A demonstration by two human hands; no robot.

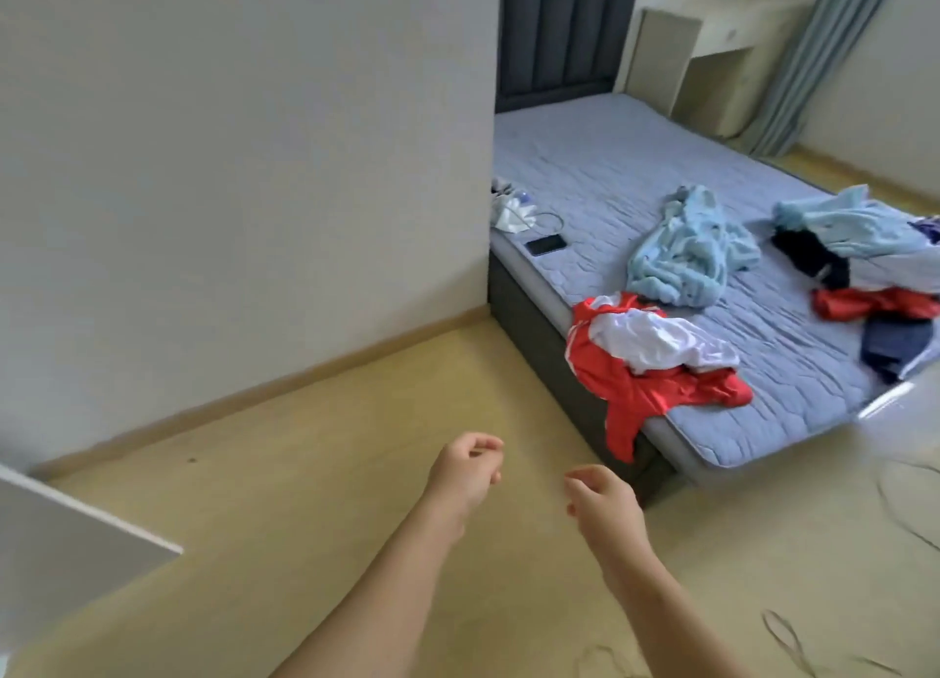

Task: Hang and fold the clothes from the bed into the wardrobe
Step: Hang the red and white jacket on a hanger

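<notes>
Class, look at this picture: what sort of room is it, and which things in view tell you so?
Most likely a bedroom: a lilac quilted mattress against a dark padded headboard, crumpled clothes such as a red and white sports garment on it, and grey-blue curtains.

pale wall (244, 168) meets yellowish floor (305, 499), grey-blue curtain (834, 51) hanging far right.

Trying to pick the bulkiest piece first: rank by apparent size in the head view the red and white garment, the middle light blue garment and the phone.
1. red and white garment, though nearness may flatter it
2. light blue garment
3. phone, clearly smallest
</notes>
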